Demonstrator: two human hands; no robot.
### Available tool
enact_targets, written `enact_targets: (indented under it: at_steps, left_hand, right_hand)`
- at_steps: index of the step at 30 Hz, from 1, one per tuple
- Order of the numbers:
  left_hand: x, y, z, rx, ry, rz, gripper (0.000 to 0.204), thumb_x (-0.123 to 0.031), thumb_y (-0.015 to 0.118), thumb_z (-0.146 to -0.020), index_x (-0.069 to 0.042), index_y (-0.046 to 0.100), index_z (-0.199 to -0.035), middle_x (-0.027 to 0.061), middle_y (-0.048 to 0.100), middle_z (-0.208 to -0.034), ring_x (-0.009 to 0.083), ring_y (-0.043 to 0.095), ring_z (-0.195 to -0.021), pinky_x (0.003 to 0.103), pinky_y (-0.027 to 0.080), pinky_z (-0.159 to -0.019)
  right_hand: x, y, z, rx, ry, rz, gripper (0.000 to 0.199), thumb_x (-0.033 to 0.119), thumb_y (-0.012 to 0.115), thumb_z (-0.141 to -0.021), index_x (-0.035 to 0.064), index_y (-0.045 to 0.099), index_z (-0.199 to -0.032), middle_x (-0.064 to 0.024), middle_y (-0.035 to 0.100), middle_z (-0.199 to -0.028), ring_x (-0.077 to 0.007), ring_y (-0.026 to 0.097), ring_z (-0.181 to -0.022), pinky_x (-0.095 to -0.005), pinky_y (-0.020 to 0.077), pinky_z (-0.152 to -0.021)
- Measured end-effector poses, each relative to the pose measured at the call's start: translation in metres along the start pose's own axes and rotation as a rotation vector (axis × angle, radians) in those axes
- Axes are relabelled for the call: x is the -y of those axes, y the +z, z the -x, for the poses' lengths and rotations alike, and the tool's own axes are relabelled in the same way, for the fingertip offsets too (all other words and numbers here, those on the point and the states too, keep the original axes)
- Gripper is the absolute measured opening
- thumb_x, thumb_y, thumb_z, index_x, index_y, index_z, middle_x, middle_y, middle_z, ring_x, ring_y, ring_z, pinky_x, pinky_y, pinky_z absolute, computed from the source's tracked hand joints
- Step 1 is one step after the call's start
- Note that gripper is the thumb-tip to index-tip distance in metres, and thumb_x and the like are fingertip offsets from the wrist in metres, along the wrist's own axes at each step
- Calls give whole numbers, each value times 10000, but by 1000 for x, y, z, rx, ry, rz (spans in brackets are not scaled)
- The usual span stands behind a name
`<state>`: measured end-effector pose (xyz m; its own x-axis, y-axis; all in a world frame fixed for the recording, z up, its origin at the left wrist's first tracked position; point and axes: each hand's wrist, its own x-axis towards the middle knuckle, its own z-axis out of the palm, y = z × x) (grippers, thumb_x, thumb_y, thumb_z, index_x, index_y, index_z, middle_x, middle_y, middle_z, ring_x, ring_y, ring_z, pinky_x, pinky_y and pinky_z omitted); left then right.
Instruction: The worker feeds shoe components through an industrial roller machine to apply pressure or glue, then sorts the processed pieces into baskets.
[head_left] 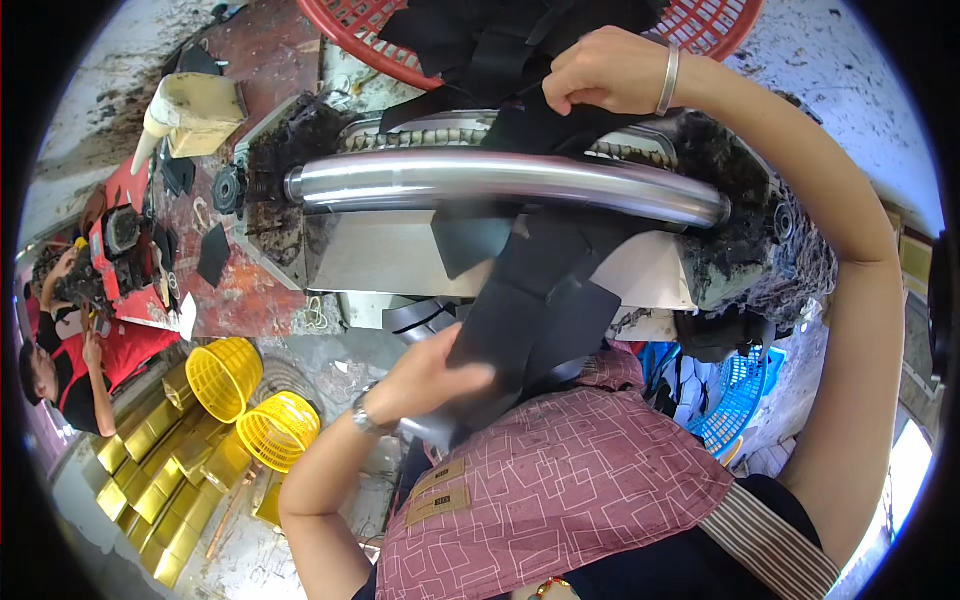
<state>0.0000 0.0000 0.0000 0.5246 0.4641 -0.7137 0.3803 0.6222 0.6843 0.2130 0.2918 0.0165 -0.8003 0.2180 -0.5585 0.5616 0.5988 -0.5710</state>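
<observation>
My left hand (432,378) is closed on the near end of a bunch of flat black leather-like pieces (520,310), thumb on top and fingers partly hidden. These pieces overlap and hang down from a shiny metal roller (510,185) toward my apron. Beyond the roller, my right hand (612,75) is closed, its fingertips down on another black leather-like piece (545,125); its exact grip is partly hidden. More black pieces (450,40) lie heaped in a red plastic basket (722,30) at the far side.
The roller spans a machine with dusty, lint-caked ends (750,190) and a pale metal plate (370,255) below. Yellow baskets (278,430) and gold-coloured blocks (165,490) stand at lower left. A blue basket (735,400) sits right. Another person (75,350) works at far left.
</observation>
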Motion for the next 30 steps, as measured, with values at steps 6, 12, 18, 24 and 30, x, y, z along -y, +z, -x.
enact_targets:
  at_steps: [6, 12, 18, 24, 30]
  left_hand:
    - [-6, -22, 49, 124, 155, -200, 471, -92, 633, -745, 0, 426, -1157, 168, 588, -897, 263, 591, -804, 310, 455, -698]
    - [-29, -24, 36, -36, 323, -334, 275, -105, 604, -753, -19, 523, -1002, 162, 578, -759, 313, 573, -689, 308, 450, -603]
    - [-41, 0, -36, -450, 176, -520, 315, -296, 570, -783, -5, 511, -891, 201, 570, -730, 388, 549, -699, 431, 421, -587]
    - [-46, -5, -7, -514, 41, -596, 466, -368, 620, -737, -2, 464, -980, 213, 574, -752, 390, 559, -713, 416, 434, -598]
    - [-39, -17, 66, -81, 17, -328, 585, -142, 689, -681, -24, 406, -1180, 142, 589, -816, 292, 595, -742, 335, 454, -639]
  right_hand:
    - [-22, 45, 7, -92, -10, 231, 330, 222, 661, -656, 34, 572, -913, -235, 403, -1194, -366, 440, -1064, -409, 363, -903]
    - [-2, 22, 28, -270, -122, 349, 279, 206, 679, -622, 17, 525, -756, -127, 458, -921, -312, 466, -877, -406, 393, -765]
    - [29, -17, 50, -415, -236, 780, 232, 220, 641, -658, 58, 531, -783, -108, 495, -867, -303, 509, -822, -366, 412, -744]
    - [14, -54, 36, -616, -129, 802, 189, 232, 623, -665, 84, 518, -718, -85, 504, -746, -273, 549, -645, -375, 434, -576]
    - [-52, -82, 6, -580, 220, 620, 281, 264, 625, -693, 80, 539, -887, -122, 552, -981, -284, 551, -869, -377, 429, -713]
